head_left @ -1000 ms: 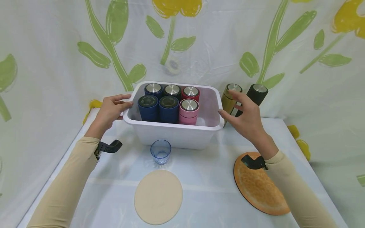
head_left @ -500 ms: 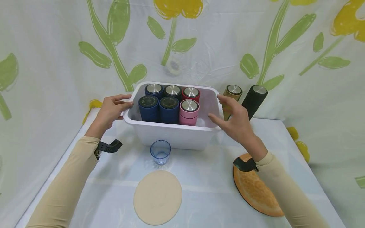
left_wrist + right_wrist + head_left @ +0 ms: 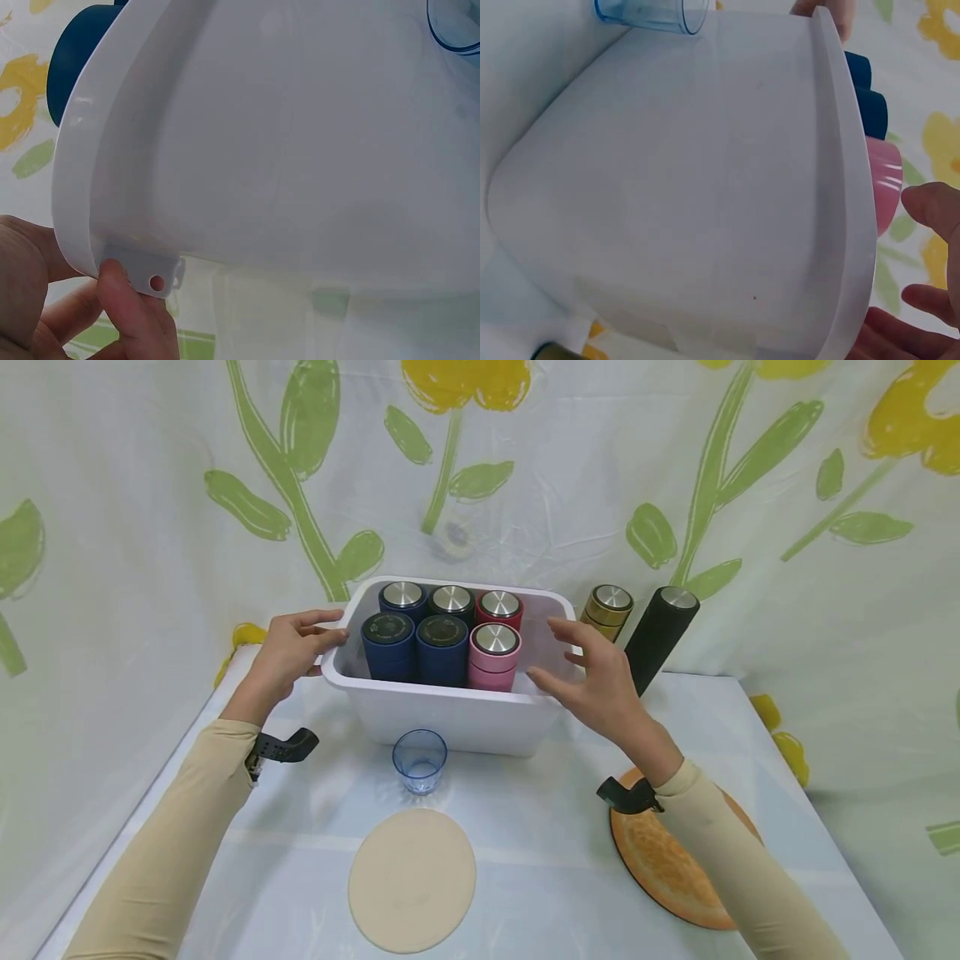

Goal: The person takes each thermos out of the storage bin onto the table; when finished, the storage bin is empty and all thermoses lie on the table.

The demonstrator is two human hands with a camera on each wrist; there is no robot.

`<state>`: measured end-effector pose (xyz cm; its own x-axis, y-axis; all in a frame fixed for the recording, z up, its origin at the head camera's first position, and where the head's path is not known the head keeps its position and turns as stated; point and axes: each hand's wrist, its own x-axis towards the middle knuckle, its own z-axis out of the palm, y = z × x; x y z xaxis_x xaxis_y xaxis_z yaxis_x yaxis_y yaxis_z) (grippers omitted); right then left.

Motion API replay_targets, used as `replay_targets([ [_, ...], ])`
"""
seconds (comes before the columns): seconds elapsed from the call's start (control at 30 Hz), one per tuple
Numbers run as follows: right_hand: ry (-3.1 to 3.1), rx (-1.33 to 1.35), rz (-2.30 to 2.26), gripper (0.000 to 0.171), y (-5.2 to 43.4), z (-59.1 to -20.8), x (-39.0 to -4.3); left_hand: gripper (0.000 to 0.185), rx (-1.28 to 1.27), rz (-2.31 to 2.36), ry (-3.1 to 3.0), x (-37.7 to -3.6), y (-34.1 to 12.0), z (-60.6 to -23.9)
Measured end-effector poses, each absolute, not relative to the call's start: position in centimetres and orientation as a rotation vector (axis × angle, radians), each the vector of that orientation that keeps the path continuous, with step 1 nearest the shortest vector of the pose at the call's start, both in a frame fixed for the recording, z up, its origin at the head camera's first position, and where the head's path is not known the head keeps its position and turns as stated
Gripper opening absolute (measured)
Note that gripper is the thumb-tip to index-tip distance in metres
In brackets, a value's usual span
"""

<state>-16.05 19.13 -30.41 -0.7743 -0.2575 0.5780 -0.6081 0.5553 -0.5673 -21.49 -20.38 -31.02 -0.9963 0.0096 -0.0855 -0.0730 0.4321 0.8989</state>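
A white plastic tub (image 3: 442, 718) holds several lidded thermos bottles standing upright. Two dark blue ones (image 3: 442, 652) and a pink thermos (image 3: 495, 668) form the front row; a red thermos (image 3: 500, 606) is among those behind. My left hand (image 3: 291, 647) grips the tub's left end, and in the left wrist view its fingers (image 3: 131, 307) curl at the tab under the rim. My right hand (image 3: 600, 685) holds nothing; it is over the tub's right end, thumb and fingers spread apart, facing the pink thermos. The right wrist view shows its thumb (image 3: 930, 206) close to that thermos.
Behind the right hand stand a gold thermos (image 3: 609, 610) and a tall black thermos (image 3: 660, 639). A clear blue glass (image 3: 420, 768) is just in front of the tub. Nearer lie a beige round mat (image 3: 412, 881) and, partly under the right forearm, a brown round board (image 3: 667, 872).
My right hand has moved left from beside the gold thermos to over the tub's right end, fingers still spread. The left hand has stayed on the tub.
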Motion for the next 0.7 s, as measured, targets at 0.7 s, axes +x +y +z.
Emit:
replay_targets([
  [0.7,-2.403,0.790,1.209,0.065,15.8,-30.6,-16.9,0.052,-0.080,1.633,2.588,-21.6,-20.3,-31.1],
])
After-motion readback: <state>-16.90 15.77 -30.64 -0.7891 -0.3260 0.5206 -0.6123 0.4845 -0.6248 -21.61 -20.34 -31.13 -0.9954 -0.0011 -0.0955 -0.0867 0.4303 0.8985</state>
